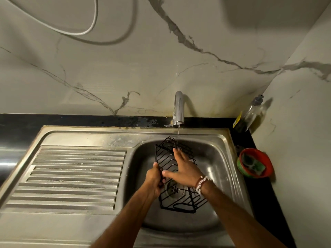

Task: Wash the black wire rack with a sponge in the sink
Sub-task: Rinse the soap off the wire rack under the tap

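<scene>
Black wire rack (165, 159): tilted in the sink (216, 154), under the tap (179, 108) stream;
Left hand (155, 179): fingers clamped on its edge;
Right hand (184, 169): fingers straight, flat on wires;
Risk: wet wire may slip from the single grip

One black wire rack (165, 158) in the one sink (215, 158). Two hands over the sink: left hand (154, 179), right hand (184, 169). One tap (179, 108) behind the sink. One bottle (250, 115) and one red bowl (268, 163) right of the sink.
</scene>
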